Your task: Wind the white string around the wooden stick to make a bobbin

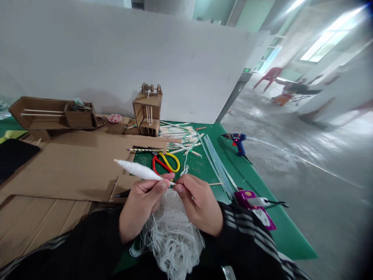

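Note:
My left hand [141, 204] grips a thin stick wound with white string into a spindle shape [136, 170], which points up and to the left. My right hand [199, 202] pinches the stick's near end and the string close to the left fingertips. A loose tangle of white string [171, 233] hangs below both hands, over my lap. Both forearms wear dark sleeves with grey stripes.
Large flat cardboard sheets [64, 167] cover the left of the green table [262, 186]. Red and yellow scissors [164, 161], clear glue sticks [217, 163], a blue glue gun [237, 142], a purple tool [253, 202], and a small cardboard model [148, 111] lie beyond my hands.

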The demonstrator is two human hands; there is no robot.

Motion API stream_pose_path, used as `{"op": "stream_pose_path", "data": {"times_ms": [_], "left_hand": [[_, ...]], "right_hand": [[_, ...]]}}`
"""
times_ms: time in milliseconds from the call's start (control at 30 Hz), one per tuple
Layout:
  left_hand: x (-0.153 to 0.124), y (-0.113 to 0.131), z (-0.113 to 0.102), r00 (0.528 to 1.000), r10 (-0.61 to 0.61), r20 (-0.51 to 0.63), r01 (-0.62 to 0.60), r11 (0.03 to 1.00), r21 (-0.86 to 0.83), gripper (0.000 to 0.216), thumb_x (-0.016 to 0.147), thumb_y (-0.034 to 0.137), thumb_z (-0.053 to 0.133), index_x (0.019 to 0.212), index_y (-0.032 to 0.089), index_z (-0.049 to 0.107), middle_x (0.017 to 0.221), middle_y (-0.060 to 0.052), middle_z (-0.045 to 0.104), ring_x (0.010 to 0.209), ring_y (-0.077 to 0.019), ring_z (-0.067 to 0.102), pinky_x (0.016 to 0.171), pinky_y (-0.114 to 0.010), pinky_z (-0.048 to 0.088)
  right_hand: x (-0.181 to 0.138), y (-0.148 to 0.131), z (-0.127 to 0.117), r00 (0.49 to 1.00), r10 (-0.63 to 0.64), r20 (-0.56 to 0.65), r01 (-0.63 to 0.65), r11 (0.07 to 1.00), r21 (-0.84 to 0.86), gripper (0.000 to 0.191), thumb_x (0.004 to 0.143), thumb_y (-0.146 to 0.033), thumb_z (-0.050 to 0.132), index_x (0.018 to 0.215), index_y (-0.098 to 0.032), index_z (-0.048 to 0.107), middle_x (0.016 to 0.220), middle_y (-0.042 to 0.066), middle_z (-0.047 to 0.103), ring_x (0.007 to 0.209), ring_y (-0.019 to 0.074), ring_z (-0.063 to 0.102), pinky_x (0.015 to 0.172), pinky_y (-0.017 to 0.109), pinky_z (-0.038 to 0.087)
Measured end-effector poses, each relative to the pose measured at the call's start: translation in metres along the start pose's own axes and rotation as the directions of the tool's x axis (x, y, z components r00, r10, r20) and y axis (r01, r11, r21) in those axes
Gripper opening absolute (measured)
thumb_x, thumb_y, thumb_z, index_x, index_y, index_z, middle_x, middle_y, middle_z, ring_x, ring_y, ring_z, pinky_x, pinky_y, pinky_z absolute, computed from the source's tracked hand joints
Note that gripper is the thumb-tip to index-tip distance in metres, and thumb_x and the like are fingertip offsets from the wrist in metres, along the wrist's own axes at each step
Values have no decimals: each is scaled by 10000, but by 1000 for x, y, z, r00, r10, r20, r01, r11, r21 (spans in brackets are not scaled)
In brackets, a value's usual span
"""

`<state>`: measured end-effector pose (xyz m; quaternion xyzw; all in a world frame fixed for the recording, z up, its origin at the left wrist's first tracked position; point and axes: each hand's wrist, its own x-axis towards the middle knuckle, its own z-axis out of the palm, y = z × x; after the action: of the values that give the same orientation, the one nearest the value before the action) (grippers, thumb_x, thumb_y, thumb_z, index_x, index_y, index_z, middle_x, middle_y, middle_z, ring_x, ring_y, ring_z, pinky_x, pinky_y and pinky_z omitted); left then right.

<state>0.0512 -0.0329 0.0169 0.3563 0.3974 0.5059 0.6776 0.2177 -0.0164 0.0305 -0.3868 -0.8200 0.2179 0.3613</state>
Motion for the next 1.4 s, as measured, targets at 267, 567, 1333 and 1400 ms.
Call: {"op": "stream_pose_path", "data": {"times_ms": [267,567,1333,1400], "left_hand": [[0,1,2,1000,-18,5,18,1000,-19,414,805,434,712,1084,130,732,478,119,211,434,-35,130,407,-202,101],[-1,0,0,1000,7,20,-7,1000,4,377,831,427,689,1091,158,734,486,115,204,438,-38,132,405,-198,114],[-2,3,1,1000,-10,4,10,1000,-3,402,841,409,683,1126,127,711,513,116,181,456,-40,117,420,-204,101],[-2,3,1,1000,-7,-1,7,1000,-8,403,839,410,685,1125,127,711,513,116,183,455,-40,116,418,-204,102]], "right_hand": [[1,1,-1,999,-26,-28,24,998,-51,134,959,-170,422,846,-203,485,703,-2,553,605,138,507,584,257,357],[1,0,-1,998,-40,-56,36,997,-69,121,955,-199,452,841,-202,492,693,5,563,606,143,523,581,256,366],[2,3,-4,996,-76,-45,70,989,-130,141,948,-183,437,828,-199,512,679,12,584,593,145,531,568,262,381],[2,3,-4,996,-81,-42,74,987,-143,168,960,-184,418,827,-196,521,685,18,595,604,147,538,579,265,387]]}}
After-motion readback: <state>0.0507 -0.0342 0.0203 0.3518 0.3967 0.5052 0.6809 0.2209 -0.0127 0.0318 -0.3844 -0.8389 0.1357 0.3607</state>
